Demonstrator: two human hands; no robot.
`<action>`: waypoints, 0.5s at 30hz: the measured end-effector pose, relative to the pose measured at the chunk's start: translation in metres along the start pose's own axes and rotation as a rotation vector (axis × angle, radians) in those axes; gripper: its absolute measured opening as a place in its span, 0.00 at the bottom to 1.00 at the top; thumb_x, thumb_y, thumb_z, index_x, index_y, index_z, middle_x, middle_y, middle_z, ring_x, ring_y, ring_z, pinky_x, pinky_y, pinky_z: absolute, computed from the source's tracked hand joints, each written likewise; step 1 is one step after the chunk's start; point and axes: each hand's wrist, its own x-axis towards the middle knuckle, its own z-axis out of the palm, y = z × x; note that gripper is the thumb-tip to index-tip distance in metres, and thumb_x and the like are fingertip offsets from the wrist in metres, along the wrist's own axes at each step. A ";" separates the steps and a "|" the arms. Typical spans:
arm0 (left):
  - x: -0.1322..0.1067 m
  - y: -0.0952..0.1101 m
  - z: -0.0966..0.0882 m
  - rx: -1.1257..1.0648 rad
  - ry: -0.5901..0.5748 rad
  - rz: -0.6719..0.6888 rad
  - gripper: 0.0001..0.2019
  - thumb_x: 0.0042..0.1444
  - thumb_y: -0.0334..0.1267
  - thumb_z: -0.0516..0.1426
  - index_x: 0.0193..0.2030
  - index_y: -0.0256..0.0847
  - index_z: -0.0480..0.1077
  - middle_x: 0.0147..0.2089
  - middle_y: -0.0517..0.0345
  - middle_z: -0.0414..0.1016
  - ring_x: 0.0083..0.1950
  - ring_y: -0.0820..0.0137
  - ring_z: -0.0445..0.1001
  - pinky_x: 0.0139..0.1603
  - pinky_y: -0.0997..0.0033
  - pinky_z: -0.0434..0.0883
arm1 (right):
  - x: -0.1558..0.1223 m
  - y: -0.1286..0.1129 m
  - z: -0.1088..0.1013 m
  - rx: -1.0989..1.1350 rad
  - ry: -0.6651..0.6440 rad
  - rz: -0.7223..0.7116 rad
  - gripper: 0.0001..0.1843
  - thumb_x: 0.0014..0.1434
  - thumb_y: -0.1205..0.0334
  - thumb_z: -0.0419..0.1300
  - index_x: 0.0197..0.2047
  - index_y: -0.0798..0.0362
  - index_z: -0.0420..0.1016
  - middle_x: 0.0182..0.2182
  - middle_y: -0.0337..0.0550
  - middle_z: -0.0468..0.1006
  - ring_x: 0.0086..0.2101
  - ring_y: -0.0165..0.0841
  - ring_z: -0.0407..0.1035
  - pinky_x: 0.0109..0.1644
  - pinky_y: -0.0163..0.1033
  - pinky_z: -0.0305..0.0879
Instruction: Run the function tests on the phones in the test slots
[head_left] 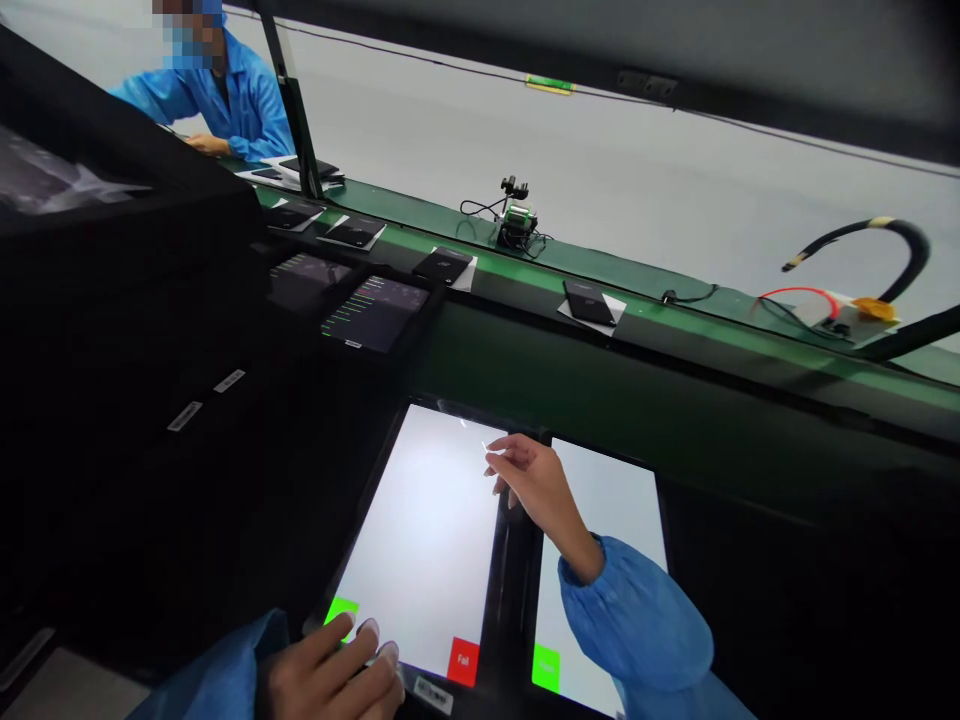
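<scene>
Tablet [427, 540], screen lit white, lies flat between the hands. Left hand [330, 675] rests open on its lower-left corner by the green square [341, 610]. Right hand [536, 490] is at its upper-right edge, fingertips drawn close; grip cannot be told. Second tablet [607, 520] lies just beside.

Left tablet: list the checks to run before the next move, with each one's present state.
1. Left tablet screen lit and evenly white: ok.
2. Red Fail button uncovered: ok.
3. Green corner button uncovered: not ok, the left hand lies over part of it.
4. Right hand at the tablet's upper right edge; whether its fingertips pinch anything: cannot tell.
5. Right tablet lit, with its green Pass button showing: ok.
</scene>
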 end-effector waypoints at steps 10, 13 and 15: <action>-0.010 0.010 0.006 0.071 0.075 -0.064 0.15 0.61 0.24 0.49 0.25 0.41 0.66 0.26 0.70 0.74 0.34 0.80 0.73 0.62 0.72 0.61 | 0.008 0.003 0.009 -0.315 0.088 -0.133 0.10 0.54 0.54 0.56 0.32 0.50 0.73 0.22 0.36 0.76 0.24 0.30 0.68 0.28 0.35 0.57; -0.008 0.012 0.008 0.054 0.121 -0.112 0.16 0.62 0.26 0.48 0.25 0.41 0.68 0.25 0.69 0.74 0.33 0.78 0.73 0.62 0.72 0.62 | 0.009 0.006 0.012 -0.446 0.152 -0.112 0.11 0.55 0.52 0.56 0.29 0.49 0.72 0.22 0.36 0.76 0.22 0.30 0.66 0.27 0.36 0.55; -0.008 0.012 0.009 0.035 0.135 -0.130 0.17 0.62 0.26 0.48 0.24 0.40 0.69 0.24 0.67 0.75 0.33 0.77 0.73 0.62 0.72 0.61 | 0.010 0.007 0.011 -0.531 0.202 -0.112 0.11 0.55 0.52 0.56 0.28 0.49 0.71 0.23 0.37 0.75 0.24 0.32 0.67 0.28 0.37 0.54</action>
